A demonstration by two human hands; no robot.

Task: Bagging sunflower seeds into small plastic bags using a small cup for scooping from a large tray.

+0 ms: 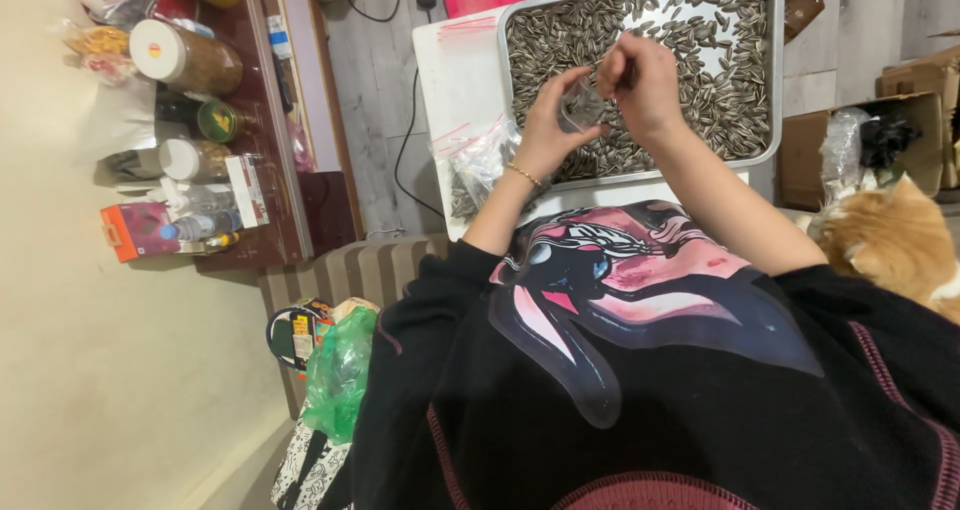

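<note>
Clear small bag (581,105) pinched between both hands — left hand (548,130) fingers, right hand (640,80) fingers closed on it — above the seed tray (775,70).

left hand (553,120), right hand (640,82), raised together, fingers pinched

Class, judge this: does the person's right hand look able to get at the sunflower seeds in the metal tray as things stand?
Probably yes: the right hand hovers right above the sunflower seeds in the open tray; nothing covers them, though both hands hold a small clear bag.

Both hands meet over the metal tray (775,70) of striped sunflower seeds (720,70); left hand (545,130) holds a small clear bag (580,105), right hand (640,80) pinches above it. Filled bags (475,165) lie left on the white bench (460,75).
</note>
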